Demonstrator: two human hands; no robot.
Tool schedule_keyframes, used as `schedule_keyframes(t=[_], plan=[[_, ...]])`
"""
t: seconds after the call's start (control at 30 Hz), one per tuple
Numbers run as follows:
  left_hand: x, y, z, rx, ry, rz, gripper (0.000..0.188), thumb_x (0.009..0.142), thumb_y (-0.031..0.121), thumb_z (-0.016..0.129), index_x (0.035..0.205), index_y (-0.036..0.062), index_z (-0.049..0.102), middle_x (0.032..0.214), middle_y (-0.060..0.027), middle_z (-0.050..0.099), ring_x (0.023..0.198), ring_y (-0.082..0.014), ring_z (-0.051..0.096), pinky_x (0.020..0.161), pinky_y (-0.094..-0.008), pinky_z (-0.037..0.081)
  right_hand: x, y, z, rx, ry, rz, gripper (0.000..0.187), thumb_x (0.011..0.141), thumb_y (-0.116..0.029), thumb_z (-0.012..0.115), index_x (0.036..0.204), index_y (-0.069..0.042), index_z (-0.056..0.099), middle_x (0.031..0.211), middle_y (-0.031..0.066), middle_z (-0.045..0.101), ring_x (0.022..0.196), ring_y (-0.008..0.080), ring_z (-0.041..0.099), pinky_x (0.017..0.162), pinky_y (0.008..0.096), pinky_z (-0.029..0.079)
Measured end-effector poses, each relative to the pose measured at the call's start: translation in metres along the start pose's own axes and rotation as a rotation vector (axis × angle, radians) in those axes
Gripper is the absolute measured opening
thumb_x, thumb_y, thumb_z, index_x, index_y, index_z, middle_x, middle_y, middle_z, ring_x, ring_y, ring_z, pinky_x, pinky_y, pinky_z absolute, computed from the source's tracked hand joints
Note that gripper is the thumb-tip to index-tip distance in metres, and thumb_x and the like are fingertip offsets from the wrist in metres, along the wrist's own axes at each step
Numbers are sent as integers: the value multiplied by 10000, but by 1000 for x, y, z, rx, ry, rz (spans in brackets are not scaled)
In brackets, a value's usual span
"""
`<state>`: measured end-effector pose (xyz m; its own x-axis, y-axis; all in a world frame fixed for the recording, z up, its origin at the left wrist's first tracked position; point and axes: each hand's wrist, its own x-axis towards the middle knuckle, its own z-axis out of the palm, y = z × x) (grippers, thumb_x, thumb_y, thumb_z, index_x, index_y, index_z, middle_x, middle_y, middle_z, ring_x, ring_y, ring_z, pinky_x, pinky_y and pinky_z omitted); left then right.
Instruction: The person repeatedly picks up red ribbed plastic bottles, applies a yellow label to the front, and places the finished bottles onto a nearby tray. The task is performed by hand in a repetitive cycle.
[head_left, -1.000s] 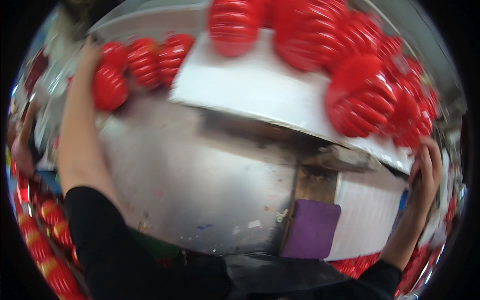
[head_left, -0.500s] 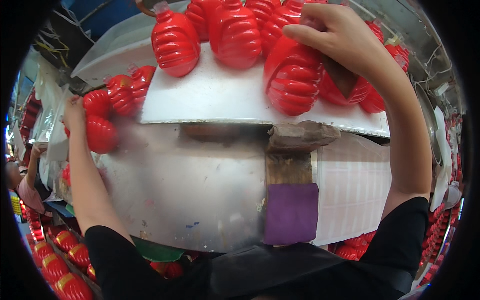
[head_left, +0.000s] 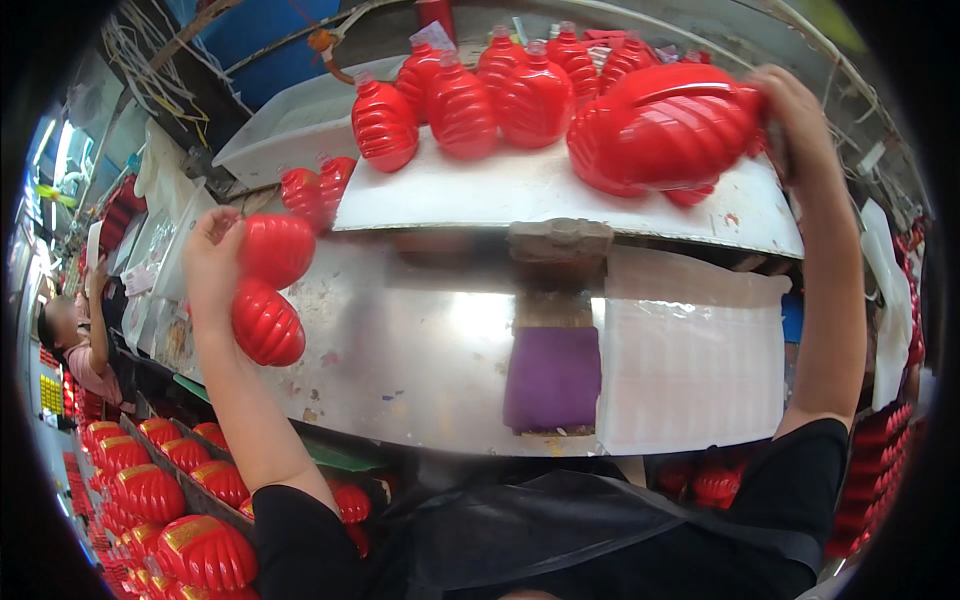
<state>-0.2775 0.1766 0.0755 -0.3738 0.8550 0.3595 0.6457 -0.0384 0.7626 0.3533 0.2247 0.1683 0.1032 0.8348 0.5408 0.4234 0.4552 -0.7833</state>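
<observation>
My left hand is closed at the left end of the metal worktop. It grips red ribbed bottles; a glossy upper one and a lower one hang beside its fingers, their necks hidden. My right hand, somewhat blurred, is closed at the neck end of another red ribbed bottle. That bottle lies tilted on its side over the right part of a raised white board, hiding more red bottles below. Several upright red bottles with clear necks line the board's back.
A purple pad and a white translucent sheet lie on the worktop. A block-like support touches the board's front edge. Red ribbed pieces with gold bands fill racks at lower left. Another person is at far left.
My right hand has moved rightward, and its bottle has tipped from upright onto its side. My left hand has come nearer with its red bottles. The head view has shifted too.
</observation>
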Motion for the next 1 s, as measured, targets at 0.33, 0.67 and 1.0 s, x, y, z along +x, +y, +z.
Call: schedule_keyframes(t=[0.33, 0.67, 1.0], plan=[[14, 163, 113, -192, -541, 370, 166, 952, 56, 704, 1109, 7, 690, 991, -15, 688, 925, -94, 633, 849, -253, 513, -79, 81, -348, -158, 729, 39, 249, 1027, -290, 660, 1064, -58, 742, 763, -9, 664, 596, 68, 562, 531, 245, 429], [44, 196, 220, -147, -746, 397, 175, 923, 54, 699, 1095, 21, 691, 975, 5, 674, 901, -86, 619, 810, -256, 512, -73, 136, -352, -1353, 312, 181, 271, 911, -307, 651, 1035, -69, 687, 1014, 234, 737, 976, 435, 708, 839, 504, 553], [80, 162, 232, -392, -527, 328, 266, 1080, 203, 632, 1256, 12, 692, 994, -47, 756, 713, -34, 588, 596, -184, 438, -29, 174, -281, -1615, -469, 43, 209, 836, -64, 676, 1037, -73, 729, 1047, 131, 756, 1105, 345, 707, 934, 446, 566]])
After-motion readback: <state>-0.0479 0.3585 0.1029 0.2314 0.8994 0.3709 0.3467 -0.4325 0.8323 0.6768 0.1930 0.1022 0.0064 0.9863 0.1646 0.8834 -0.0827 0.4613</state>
